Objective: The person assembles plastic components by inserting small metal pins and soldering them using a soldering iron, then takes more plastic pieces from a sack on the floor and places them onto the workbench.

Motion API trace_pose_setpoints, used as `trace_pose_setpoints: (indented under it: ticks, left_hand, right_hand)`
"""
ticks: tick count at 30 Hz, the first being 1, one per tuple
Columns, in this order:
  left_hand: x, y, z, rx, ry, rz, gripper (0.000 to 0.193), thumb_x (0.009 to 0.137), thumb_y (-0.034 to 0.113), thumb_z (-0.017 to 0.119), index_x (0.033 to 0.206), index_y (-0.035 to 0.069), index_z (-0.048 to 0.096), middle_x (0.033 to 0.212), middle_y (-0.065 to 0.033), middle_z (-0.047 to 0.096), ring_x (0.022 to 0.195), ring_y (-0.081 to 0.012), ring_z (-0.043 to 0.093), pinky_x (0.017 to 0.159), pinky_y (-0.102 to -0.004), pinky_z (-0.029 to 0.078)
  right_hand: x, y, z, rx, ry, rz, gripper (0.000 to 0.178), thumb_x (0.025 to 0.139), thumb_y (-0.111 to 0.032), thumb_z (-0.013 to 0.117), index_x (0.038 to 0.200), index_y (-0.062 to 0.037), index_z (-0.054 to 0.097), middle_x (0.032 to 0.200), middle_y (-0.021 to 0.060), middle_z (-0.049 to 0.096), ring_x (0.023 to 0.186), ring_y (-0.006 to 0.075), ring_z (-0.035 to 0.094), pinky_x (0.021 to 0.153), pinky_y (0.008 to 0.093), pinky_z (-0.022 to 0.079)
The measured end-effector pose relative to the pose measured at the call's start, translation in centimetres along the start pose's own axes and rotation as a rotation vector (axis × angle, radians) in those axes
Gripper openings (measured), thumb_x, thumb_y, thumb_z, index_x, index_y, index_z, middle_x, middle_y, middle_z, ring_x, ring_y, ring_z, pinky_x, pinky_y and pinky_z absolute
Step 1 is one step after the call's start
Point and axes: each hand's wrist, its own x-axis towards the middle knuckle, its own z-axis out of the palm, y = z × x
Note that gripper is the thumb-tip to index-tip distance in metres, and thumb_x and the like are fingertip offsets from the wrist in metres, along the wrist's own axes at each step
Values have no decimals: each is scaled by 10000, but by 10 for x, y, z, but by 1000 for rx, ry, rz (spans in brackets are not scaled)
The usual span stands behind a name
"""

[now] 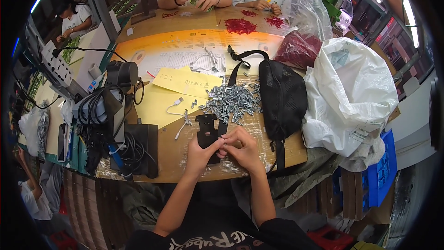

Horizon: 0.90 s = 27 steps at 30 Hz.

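Note:
Close to the table's near edge, my left hand (200,154) and my right hand (242,148) meet with thumbs and fingertips pinched together. Whatever sits between the fingertips is too small and covered to make out. Beneath and beside my left hand lies a flat black notched piece (207,127); its lower part is partly hidden by the hands. A black strap (223,128) runs just beyond my fingers. Past the hands spreads a heap of small silvery metal parts (232,103). Left of it, a short white cable with a USB plug (177,102) rests on yellow paper (159,106).
A black mesh bag (283,99) and a large white plastic sack (344,97) stand to the right. Tangled black cables and devices (115,115) crowd the left. Across the table (180,21), two people handle small items near red pieces (240,26) and a clear bag (303,41).

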Motion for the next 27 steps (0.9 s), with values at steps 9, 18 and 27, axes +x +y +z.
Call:
trace_pose_setpoints:
  ticks: [9,18,27]
  left_hand:
    - [3,10,-13,-39,-146,-161,147,781,66,590,878,-24,527,732,-80,588,618,-125,589,523,-216,486]
    - [-1,4,-15,-137,-117,-112,144,763,29,599,879,-11,524,738,-63,578,617,-111,571,541,-211,472]
    - [0,1,-19,-150,-151,-69,165,754,22,617,880,-19,518,723,-71,576,608,-117,566,546,-213,468]
  right_hand:
    - [1,-1,2,-19,-37,-26,168,613,67,646,659,-3,501,783,85,576,741,192,539,640,272,434]
    - [0,-6,5,265,-69,164,147,624,90,643,693,6,544,834,95,580,790,181,547,659,270,448]
    - [-2,1,2,251,-111,125,137,625,46,670,716,1,578,854,92,596,810,180,551,693,277,438]
